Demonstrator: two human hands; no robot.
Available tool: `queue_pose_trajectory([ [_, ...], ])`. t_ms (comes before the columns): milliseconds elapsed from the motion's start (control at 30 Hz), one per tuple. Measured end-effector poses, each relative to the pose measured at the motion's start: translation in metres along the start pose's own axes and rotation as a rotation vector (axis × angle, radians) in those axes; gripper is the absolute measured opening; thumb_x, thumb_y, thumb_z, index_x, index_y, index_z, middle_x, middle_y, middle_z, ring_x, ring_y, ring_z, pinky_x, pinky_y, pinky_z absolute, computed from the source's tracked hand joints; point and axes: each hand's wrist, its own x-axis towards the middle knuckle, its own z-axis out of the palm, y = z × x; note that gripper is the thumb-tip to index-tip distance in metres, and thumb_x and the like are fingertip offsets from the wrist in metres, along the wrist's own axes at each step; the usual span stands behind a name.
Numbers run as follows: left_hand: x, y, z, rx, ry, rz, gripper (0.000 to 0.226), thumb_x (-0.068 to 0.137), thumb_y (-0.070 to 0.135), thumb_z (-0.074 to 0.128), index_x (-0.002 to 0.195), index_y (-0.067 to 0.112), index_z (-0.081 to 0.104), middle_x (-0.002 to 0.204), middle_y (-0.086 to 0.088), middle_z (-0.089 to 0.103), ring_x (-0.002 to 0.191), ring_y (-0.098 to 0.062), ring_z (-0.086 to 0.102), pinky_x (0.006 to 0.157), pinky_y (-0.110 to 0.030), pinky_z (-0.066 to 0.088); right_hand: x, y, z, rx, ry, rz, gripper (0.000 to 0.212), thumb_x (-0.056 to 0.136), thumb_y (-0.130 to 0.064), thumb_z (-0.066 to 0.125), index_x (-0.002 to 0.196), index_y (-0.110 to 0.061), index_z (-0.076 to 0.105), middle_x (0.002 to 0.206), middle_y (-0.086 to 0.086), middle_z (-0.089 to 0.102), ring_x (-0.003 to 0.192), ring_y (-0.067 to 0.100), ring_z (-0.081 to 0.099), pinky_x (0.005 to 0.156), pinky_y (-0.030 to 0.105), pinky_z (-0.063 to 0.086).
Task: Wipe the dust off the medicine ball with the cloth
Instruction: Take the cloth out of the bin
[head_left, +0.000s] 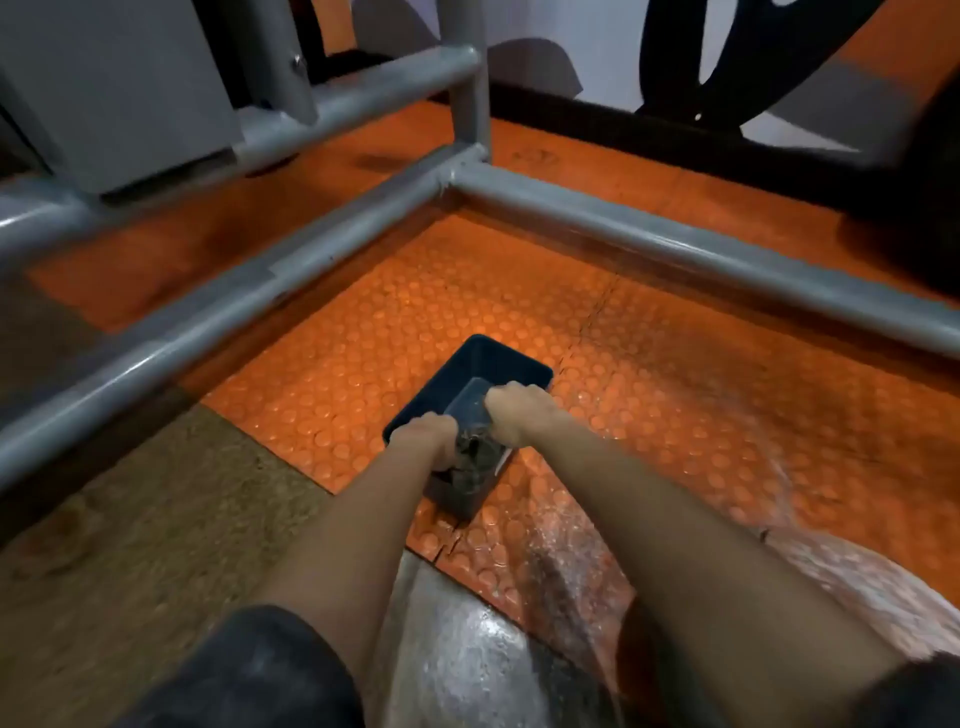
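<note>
The left grip (426, 439) and right grip (519, 415) clench the dark cloth (475, 454) inside the blue tub (470, 358) on the floor (467, 291); it looks soft, limp, likely wet, so hold it bunched; the medicine ball is out of view.

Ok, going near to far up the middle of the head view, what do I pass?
The wet grey floor → left hand and right hand gripping the cloth → blue tub, far rim → grey frame tube → white wall.
</note>
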Motion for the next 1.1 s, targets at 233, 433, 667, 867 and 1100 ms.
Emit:
queue_pose_trajectory([
  [233, 0.03, -0.005, 0.027, -0.09, -0.031, -0.108, 0.034, 0.097, 0.011, 0.044, 0.129, 0.004, 0.049, 0.131, -0.014, 0.052, 0.118, -0.03, 0.052, 0.094, -0.036, 0.043, 0.04, -0.003, 0.03, -0.068, -0.188, 0.118, 0.016, 0.095, -0.011, 0.041, 0.091, -0.013, 0.056, 0.09, 0.0, 0.059, 0.1, 0.022, 0.054, 0.114, 0.047, 0.008],
  [433, 0.041, 0.0, 0.035, -0.084, 0.064, -0.124, 0.039, 0.099, 0.004, 0.029, 0.137, -0.002, 0.034, 0.139, -0.02, 0.036, 0.123, -0.036, 0.046, 0.094, -0.039, 0.039, 0.047, -0.002, 0.043, -0.12, -0.165, 0.169, 0.013, 0.092, -0.018, 0.052, 0.08, -0.014, 0.05, 0.114, 0.003, 0.064, 0.116, 0.025, 0.053, 0.112, 0.054, -0.001],
  [667, 0.042, 0.006, 0.033, 0.032, 0.107, -0.085, 0.041, 0.094, -0.007, 0.034, 0.134, -0.005, 0.042, 0.135, -0.025, 0.038, 0.121, -0.038, 0.049, 0.096, -0.042, 0.044, 0.049, -0.007, 0.051, -0.131, 0.02, 0.225, 0.01, 0.092, -0.012, 0.044, 0.089, -0.016, 0.053, 0.084, -0.002, 0.06, 0.099, 0.024, 0.06, 0.112, 0.057, -0.004],
  [867, 0.024, 0.007, 0.025, -0.032, 0.162, -0.015, 0.026, 0.089, -0.002, 0.051, 0.115, -0.002, 0.055, 0.12, -0.02, 0.054, 0.11, -0.036, 0.056, 0.084, -0.04, 0.047, 0.041, 0.004, 0.045, 0.1, 0.13, 0.166, 0.026, 0.089, -0.005, 0.044, 0.065, -0.014, 0.039, 0.064, -0.002, 0.043, 0.078, 0.025, 0.051, 0.116, 0.045, 0.014],
  [1100, -0.005, 0.0, 0.002, -0.226, 0.353, 0.071, 0.037, 0.083, 0.018, 0.066, 0.114, 0.005, 0.052, 0.122, -0.015, 0.047, 0.112, -0.037, 0.052, 0.089, -0.045, 0.046, 0.03, 0.012, 0.003, 0.397, 0.165, 0.097, 0.022, 0.089, -0.003, 0.046, 0.067, -0.006, 0.046, 0.073, 0.006, 0.04, 0.08, 0.023, 0.044, 0.069, 0.034, 0.038],
])
